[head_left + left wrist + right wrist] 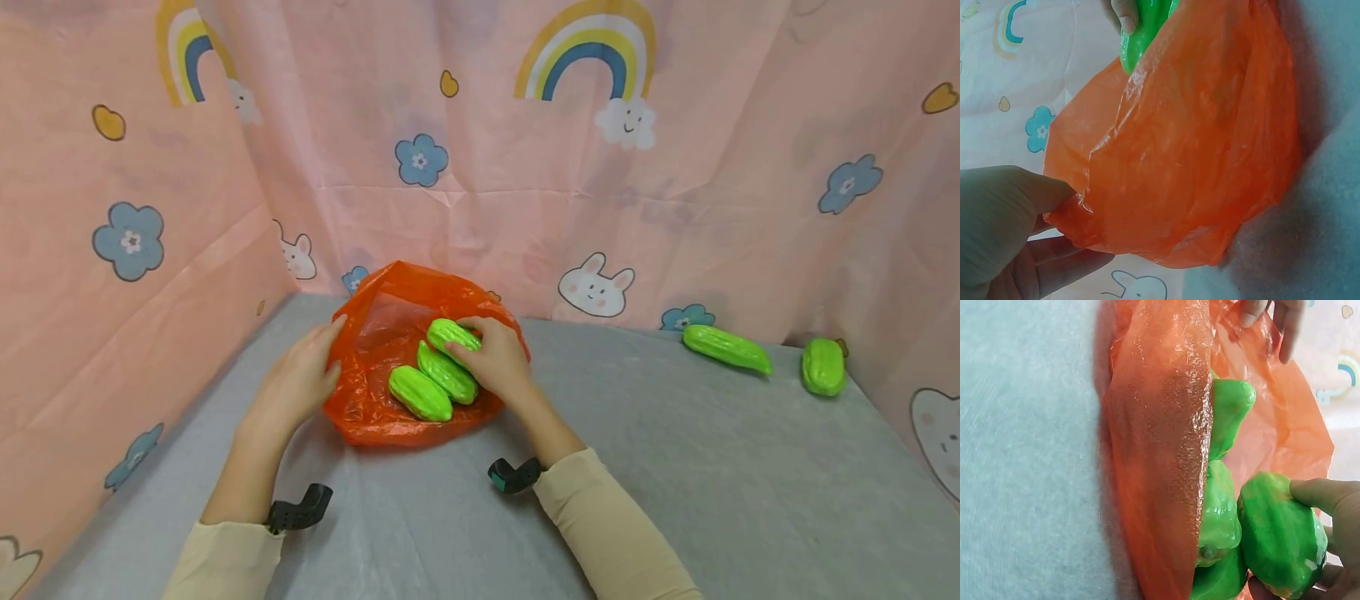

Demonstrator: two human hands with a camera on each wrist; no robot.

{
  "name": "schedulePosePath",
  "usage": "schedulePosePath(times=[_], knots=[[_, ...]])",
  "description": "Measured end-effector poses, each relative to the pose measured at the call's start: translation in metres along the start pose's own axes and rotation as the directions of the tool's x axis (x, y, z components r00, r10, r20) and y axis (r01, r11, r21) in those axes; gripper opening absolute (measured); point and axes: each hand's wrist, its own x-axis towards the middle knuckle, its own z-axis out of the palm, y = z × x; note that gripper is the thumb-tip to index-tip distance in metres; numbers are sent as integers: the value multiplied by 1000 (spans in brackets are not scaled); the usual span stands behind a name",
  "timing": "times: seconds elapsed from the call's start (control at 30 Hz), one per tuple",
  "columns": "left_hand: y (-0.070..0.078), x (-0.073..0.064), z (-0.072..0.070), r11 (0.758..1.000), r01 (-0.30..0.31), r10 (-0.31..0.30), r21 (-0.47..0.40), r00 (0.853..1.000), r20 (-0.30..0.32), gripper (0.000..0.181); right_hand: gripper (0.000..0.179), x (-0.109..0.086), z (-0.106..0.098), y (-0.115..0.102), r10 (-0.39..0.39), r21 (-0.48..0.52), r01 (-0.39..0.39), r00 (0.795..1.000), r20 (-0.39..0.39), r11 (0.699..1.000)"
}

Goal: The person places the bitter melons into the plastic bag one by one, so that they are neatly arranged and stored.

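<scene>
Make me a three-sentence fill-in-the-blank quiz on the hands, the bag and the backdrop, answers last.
1. The right hand grips a ribbed piece whose colour is ____.
2. In the head view, the loose pieces outside the orange bag, which the left hand pinches at its edge, number ____.
3. The striped arches printed on the pink cloth are ____.

Missing words: green; two; rainbows.

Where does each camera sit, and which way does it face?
Head: worn on the head, facing forward and down at the orange bag; left grip, right grip, forearms show.
Left wrist: worn there, facing the bag's side; left grip and part of the right show.
Right wrist: worn there, facing the bag's opening; right grip, holding a green piece, and left fingers show.
Shared by both wrist views: bag, green piece.
</scene>
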Motion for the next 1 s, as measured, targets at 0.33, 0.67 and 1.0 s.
schedulePosePath(times=[0.33, 0.67, 1.0], knots=[[1, 0, 0, 1000, 5, -5, -23, 1000, 7, 59, 46, 0, -1, 3, -15, -26, 15, 1000, 18, 1000], [2, -1, 0, 1000, -3, 3, -29, 1000, 7, 58, 49, -2, -2, 3, -26, -62, 31, 996, 80, 998], [1, 0, -2, 999, 9, -9, -32, 1000, 18, 58, 52, -2, -6, 3, -42, -59, 48, 995, 91, 997]])
